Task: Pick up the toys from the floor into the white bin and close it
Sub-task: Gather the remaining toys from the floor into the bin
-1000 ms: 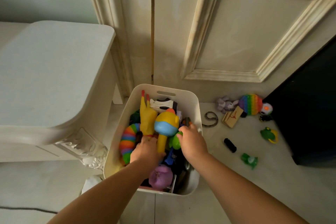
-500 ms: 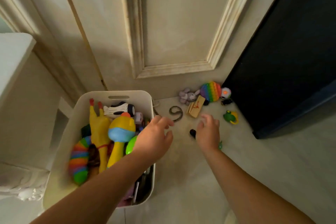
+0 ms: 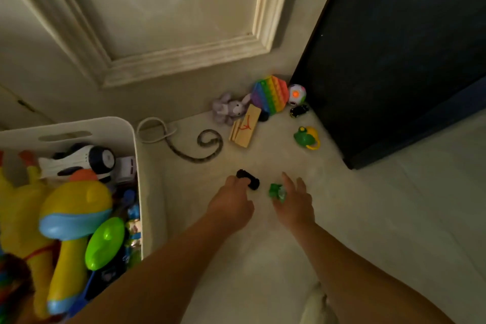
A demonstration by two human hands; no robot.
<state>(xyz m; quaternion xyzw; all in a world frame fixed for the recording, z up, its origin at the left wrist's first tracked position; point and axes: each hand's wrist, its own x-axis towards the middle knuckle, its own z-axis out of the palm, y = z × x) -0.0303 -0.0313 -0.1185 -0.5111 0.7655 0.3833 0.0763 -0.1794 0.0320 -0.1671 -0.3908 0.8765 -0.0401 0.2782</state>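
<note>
The white bin (image 3: 113,126) stands at the left, full of toys, among them a yellow-and-blue mallet (image 3: 71,221) and a white toy car (image 3: 79,158). On the floor, my left hand (image 3: 231,201) has its fingers curled onto the near end of a small black toy (image 3: 249,180). My right hand (image 3: 295,205) is spread over a small green toy (image 3: 277,192) and touches it at the thumb side. Further back lie a toy snake (image 3: 207,147), a wooden block (image 3: 244,126), a grey plush bunny (image 3: 227,109), a rainbow pop toy (image 3: 271,95), a small ball (image 3: 297,93) and a green-and-yellow toy (image 3: 306,137).
A cream panelled door (image 3: 184,8) closes off the back. A dark cabinet (image 3: 394,47) fills the right side, with a small black car (image 3: 298,110) at its corner. A white cord loop (image 3: 155,129) lies beside the bin. No lid is in view.
Both hands left the bin and moved right and down to the floor. The view swung right. My left hand reached the black toy and my right hand reached the green toy.
</note>
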